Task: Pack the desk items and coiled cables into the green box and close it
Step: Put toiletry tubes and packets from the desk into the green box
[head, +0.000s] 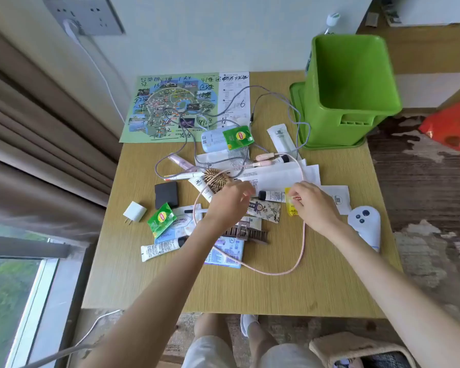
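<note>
The right hand (314, 203) is pinching the yellow sachet (290, 208), the blurred left hand's (230, 201) grip is staying unreadable, and the pink cable (276, 273) looping beneath both is probably going to snag.

Left hand (229, 203) fingertips blurred, yellow sachet (290, 208) half under right hand (314, 205), red bag (452, 126) clipped by my frame edge.

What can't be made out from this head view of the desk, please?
Head view:
- Left hand: fingers motion-blurred, grip unclear.
- Right hand: its own fingers cover the contact with the yellow sachet.
- Green lid: mostly covered by the green box standing on it.
- Bottle: behind the box, only its top shows.
</note>
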